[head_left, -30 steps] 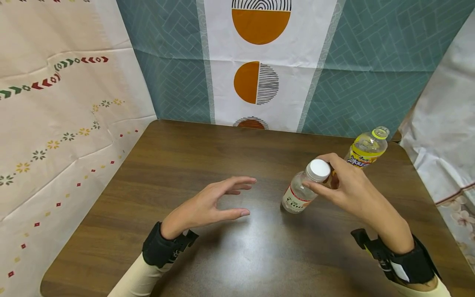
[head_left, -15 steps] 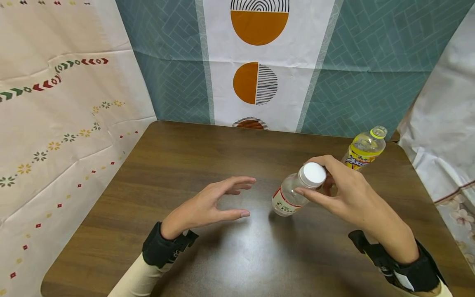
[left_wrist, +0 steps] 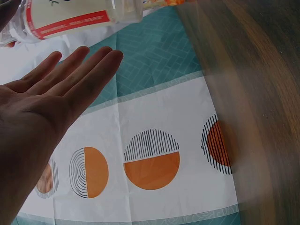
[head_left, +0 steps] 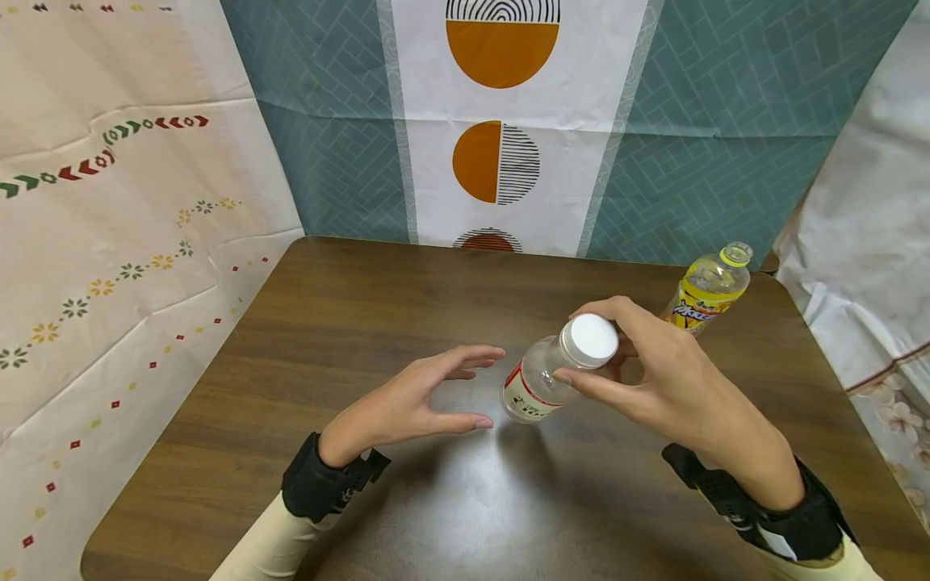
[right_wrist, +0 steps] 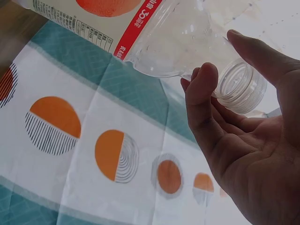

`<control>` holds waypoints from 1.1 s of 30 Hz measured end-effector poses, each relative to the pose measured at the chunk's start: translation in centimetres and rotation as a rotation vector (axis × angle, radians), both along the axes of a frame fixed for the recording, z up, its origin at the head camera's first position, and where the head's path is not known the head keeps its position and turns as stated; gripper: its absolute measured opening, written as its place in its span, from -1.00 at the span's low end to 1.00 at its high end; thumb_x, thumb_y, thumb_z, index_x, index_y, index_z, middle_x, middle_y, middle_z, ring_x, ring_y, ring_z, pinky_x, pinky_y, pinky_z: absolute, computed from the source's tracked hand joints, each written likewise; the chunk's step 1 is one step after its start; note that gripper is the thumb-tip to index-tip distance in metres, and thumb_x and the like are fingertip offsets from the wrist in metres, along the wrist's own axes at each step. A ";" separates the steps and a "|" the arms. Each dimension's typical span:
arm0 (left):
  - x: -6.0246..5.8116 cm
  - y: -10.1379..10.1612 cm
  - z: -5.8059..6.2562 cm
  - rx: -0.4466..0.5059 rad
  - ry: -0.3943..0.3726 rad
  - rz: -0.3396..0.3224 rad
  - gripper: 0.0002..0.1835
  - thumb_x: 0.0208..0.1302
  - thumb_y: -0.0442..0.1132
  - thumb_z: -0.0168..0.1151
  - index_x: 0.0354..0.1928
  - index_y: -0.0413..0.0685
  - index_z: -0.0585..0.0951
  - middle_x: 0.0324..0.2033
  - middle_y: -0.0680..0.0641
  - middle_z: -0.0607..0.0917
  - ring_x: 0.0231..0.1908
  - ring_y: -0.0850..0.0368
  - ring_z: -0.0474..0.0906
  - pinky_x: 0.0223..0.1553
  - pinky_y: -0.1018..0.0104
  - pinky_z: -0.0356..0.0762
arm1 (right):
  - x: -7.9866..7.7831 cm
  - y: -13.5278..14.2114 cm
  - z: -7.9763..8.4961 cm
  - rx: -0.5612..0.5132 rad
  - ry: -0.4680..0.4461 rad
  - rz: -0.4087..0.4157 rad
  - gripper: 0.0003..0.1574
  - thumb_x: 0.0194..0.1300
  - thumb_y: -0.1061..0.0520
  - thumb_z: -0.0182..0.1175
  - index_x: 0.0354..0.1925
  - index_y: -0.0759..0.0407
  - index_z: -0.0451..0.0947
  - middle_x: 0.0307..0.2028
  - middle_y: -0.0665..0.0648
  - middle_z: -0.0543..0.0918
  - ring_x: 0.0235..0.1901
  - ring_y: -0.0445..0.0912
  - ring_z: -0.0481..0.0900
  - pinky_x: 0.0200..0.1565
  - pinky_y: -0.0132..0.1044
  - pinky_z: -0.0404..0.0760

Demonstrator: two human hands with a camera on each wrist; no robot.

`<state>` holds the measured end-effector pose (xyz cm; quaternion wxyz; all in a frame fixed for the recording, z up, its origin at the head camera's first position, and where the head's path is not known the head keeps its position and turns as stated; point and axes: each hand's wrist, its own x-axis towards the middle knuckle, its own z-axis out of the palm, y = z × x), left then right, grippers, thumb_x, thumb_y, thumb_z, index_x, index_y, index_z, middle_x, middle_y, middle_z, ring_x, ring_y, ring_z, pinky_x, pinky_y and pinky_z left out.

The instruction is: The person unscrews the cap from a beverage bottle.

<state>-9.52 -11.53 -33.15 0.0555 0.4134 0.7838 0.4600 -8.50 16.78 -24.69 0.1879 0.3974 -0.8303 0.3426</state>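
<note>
My right hand [head_left: 668, 375] grips a clear plastic bottle [head_left: 541, 373] around its neck, just below the white cap [head_left: 593, 335]. The bottle leans, its cap toward the right hand and its base toward the left hand; a shadow lies on the table below it. Its cream label with a red stripe shows in the right wrist view, where the thumb and curled fingers [right_wrist: 201, 89] are at the neck. My left hand [head_left: 407, 399] holds nothing, thumb and fingers spread apart. In the left wrist view, its fingertips [left_wrist: 115, 55] point up beside the bottle [left_wrist: 70, 18].
A second clear bottle [head_left: 708, 292] with a yellow label stands at the table's back right, partly behind the right hand. The brown wooden table [head_left: 349, 298] has rounded corners. Patterned cloths [head_left: 341, 121] hang behind it and on both sides.
The right hand has carried the bottle leftward, bringing its base close to the left hand's fingertips. The left hand has stayed nearly still.
</note>
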 end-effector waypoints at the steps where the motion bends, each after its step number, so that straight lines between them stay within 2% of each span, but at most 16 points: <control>1: 0.0 0.0 0.0 0.001 0.001 -0.001 -0.26 0.17 0.00 0.30 0.35 -0.04 0.26 0.27 0.18 0.35 0.22 0.12 0.31 0.15 0.17 0.41 | 0.0 -0.2 0.1 -0.005 0.005 0.008 -0.32 -0.25 0.21 0.53 -0.10 0.24 0.46 -0.27 -0.07 0.59 -0.52 -0.30 0.46 -0.54 -0.56 0.47; 6: 0.0 0.3 0.6 0.005 0.010 -0.010 -0.25 0.14 -0.11 0.36 0.34 -0.08 0.26 0.26 0.05 0.39 0.21 0.10 0.31 0.15 0.13 0.41 | 0.0 -0.9 0.6 -0.027 0.003 0.046 -0.32 -0.25 0.22 0.53 -0.11 0.25 0.46 -0.24 -0.07 0.58 -0.47 -0.31 0.48 -0.51 -0.53 0.52; 9: 0.4 0.6 1.5 0.016 -0.002 -0.011 -0.25 0.10 -0.23 0.39 0.32 -0.15 0.27 0.23 -0.06 0.42 0.19 0.09 0.33 0.15 0.07 0.41 | 0.1 -1.4 0.7 -0.050 -0.016 0.090 -0.31 -0.26 0.26 0.52 -0.10 0.27 0.45 -0.22 -0.04 0.59 -0.42 -0.29 0.50 -0.48 -0.52 0.55; 13: 1.2 1.1 2.8 0.016 -0.042 -0.006 -0.25 0.07 -0.31 0.40 0.29 -0.23 0.28 0.21 -0.10 0.44 0.17 0.15 0.37 0.16 0.07 0.40 | 0.3 -2.2 0.7 -0.070 -0.043 0.147 -0.32 -0.25 0.30 0.52 -0.11 0.28 0.44 -0.20 -0.01 0.56 -0.36 -0.26 0.52 -0.44 -0.51 0.58; 15: 1.3 1.2 2.9 0.013 -0.046 -0.008 -0.24 0.05 -0.32 0.41 0.30 -0.23 0.27 0.21 -0.11 0.45 0.17 0.16 0.37 0.17 0.10 0.39 | 0.4 -2.5 0.8 -0.079 -0.047 0.168 -0.34 -0.24 0.30 0.51 -0.12 0.29 0.44 -0.21 0.00 0.55 -0.34 -0.25 0.53 -0.41 -0.50 0.59; 19: 1.1 1.3 2.3 0.022 -0.028 -0.005 -0.21 0.03 -0.30 0.43 0.31 -0.16 0.27 0.16 -0.04 0.48 0.14 0.20 0.39 0.14 0.14 0.42 | 0.5 -3.1 0.9 -0.090 -0.049 0.187 -0.36 -0.22 0.31 0.50 -0.12 0.29 0.44 -0.22 -0.01 0.55 -0.33 -0.25 0.53 -0.39 -0.50 0.59; 26: 0.3 1.2 0.0 -0.024 -0.017 0.017 -0.17 0.03 0.01 0.41 0.33 0.16 0.22 0.04 0.15 0.53 -0.04 0.30 0.49 -0.04 0.25 0.54 | 0.3 -3.6 0.5 -0.102 -0.064 0.186 -0.36 -0.21 0.25 0.51 -0.12 0.25 0.44 -0.22 -0.03 0.58 -0.30 -0.25 0.54 -0.35 -0.54 0.60; 29: 0.2 1.2 -0.3 -0.009 -0.017 0.017 -0.17 0.03 0.04 0.41 0.33 0.19 0.22 0.03 0.15 0.53 -0.07 0.29 0.50 -0.07 0.25 0.56 | 0.1 -3.7 0.1 -0.090 -0.067 0.184 -0.37 -0.18 0.21 0.51 -0.11 0.23 0.44 -0.23 -0.05 0.57 -0.32 -0.27 0.54 -0.38 -0.50 0.61; 33: 0.2 1.3 -0.3 0.005 0.009 0.043 -0.21 0.00 0.03 0.43 0.28 0.21 0.28 0.00 0.18 0.54 -0.09 0.30 0.51 -0.12 0.26 0.58 | 0.0 -3.2 -0.1 -0.006 -0.061 0.110 -0.30 -0.13 0.07 0.50 -0.03 0.22 0.43 -0.22 -0.08 0.55 -0.42 -0.29 0.49 -0.47 -0.41 0.60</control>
